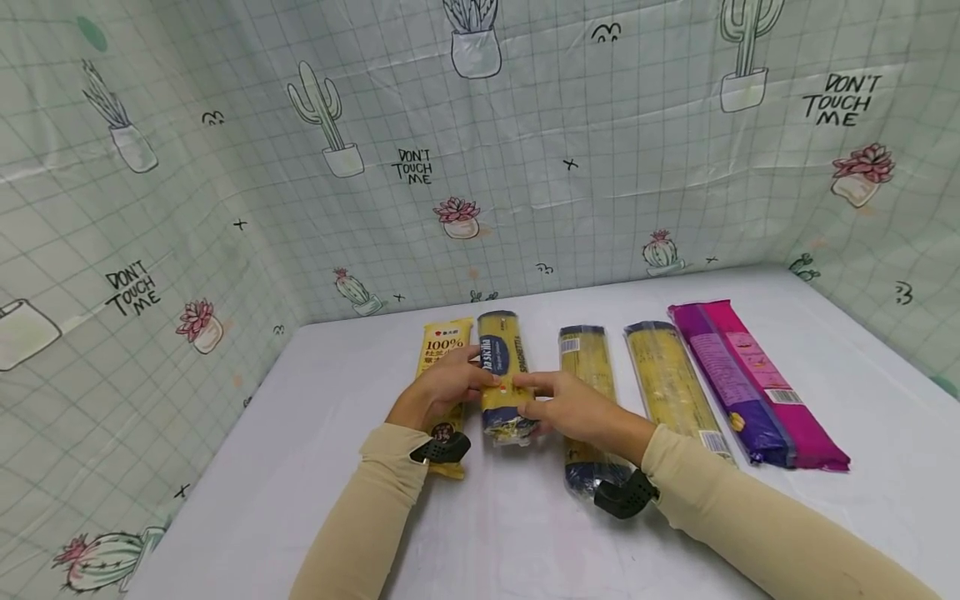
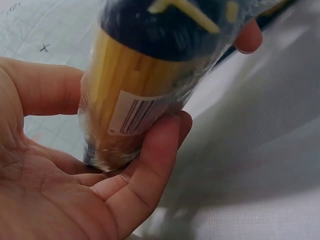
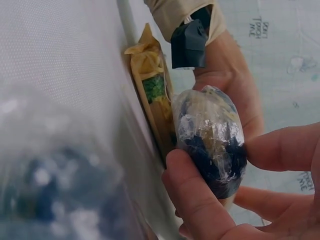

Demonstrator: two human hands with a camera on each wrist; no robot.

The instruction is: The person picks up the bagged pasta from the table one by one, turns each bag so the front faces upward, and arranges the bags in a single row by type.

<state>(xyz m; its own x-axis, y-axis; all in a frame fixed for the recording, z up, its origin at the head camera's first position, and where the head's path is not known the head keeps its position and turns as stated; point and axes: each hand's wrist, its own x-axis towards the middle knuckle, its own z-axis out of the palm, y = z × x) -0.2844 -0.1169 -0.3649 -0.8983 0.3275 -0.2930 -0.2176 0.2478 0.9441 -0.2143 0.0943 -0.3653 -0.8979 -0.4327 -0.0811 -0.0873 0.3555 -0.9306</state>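
Both hands hold a clear-wrapped pack of spaghetti (image 1: pixel 506 342) with dark blue ends and a blue label. My left hand (image 1: pixel 448 377) grips its left side, thumb on top and fingers curled underneath, as the left wrist view shows near the barcode. From the right, my right hand (image 1: pixel 573 406) pinches the pack's near end between thumb and fingers. In the right wrist view, the crumpled end of this spaghetti pack (image 3: pixel 215 135) appears raised off the table. A slim yellow packet (image 1: pixel 435 337) lies just left, partly hidden by the left hand and wrist.
Right of the held pack lie two more spaghetti packs (image 1: pixel 588 358) (image 1: pixel 663 367), the nearer one partly under the right forearm. Farther right is a purple and pink packet (image 1: pixel 750 375). A patterned curtain (image 1: pixel 525 208) stands behind the white table (image 1: pixel 300 433).
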